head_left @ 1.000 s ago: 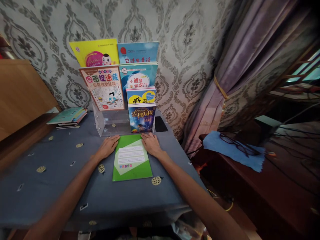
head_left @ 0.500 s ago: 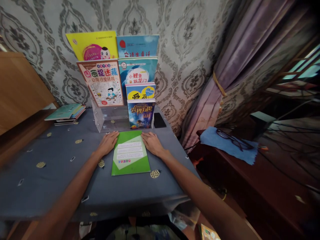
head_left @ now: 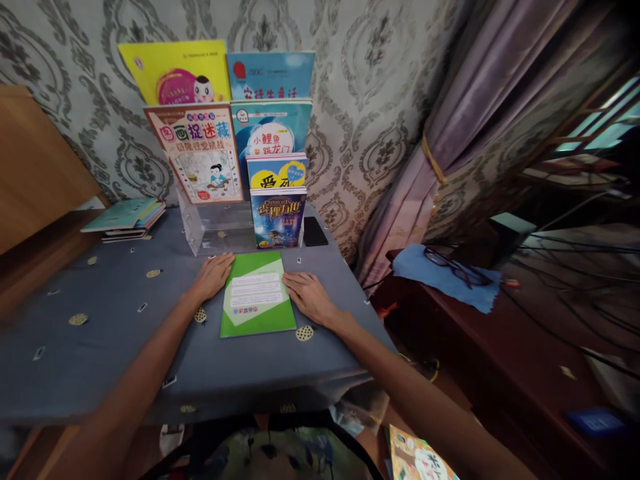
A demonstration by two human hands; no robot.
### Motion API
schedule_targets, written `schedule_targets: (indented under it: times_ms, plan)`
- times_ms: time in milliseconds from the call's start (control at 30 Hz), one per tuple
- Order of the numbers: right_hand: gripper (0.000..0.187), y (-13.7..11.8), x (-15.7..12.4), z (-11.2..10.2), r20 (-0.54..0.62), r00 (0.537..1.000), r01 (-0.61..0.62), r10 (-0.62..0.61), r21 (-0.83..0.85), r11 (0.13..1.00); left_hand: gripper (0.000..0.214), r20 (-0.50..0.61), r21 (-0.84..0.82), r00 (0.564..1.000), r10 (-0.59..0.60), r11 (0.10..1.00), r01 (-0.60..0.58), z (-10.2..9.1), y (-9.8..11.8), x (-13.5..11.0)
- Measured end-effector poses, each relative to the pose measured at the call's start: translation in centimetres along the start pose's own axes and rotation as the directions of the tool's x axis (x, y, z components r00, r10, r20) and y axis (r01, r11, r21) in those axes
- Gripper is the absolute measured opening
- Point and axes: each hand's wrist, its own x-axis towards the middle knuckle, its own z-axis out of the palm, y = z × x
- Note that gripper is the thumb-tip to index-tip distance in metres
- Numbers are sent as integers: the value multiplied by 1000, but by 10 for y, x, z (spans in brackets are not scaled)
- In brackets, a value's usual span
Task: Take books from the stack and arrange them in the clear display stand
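A green book (head_left: 257,323) with a pale panel of text lies flat on the cloth-covered table. My left hand (head_left: 214,275) rests flat on the cloth with its fingertips at the book's upper left edge. On the other side, my right hand (head_left: 311,297) lies with fingers stretched out, the tips at the right edge. Behind the book stands a clear display rack (head_left: 196,233). It bears a brown-bordered picture book (head_left: 203,157), a yellow book (head_left: 175,67), blue books (head_left: 273,73) and a dark blue book (head_left: 277,217) in front.
Thin books (head_left: 125,217) are piled at the table's back left, near a wooden panel (head_left: 40,167). A black flat object (head_left: 315,231) lies right of the rack. On the dark red furniture, glasses (head_left: 457,267) rest on a blue cloth (head_left: 420,267), near cables. Another book (head_left: 417,457) lies low at the right.
My right hand has slid a little toward me along the book's right edge. My left hand stays at the left edge. The whole view has tilted slightly downward.
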Motion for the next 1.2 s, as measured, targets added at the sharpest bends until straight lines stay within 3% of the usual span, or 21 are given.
schedule_targets:
  times_ms: [400, 700, 1200]
  plan:
    - [40, -19, -44, -6, 4, 998, 67, -67, 102, 993, 51, 20, 0, 999, -31, 1000, 31, -5, 6, -2]
    - [38, -31, -77, -16, -48, 982, 187, -182, 117, 975, 51, 8, -6, 1000, -5, 1000, 5, -2, 1, -1]
    - [35, -28, -80, -11, -80, 973, 219, -217, 21, 975, 39, -99, -86, 995, 24, 996, -32, -9, 2, -6]
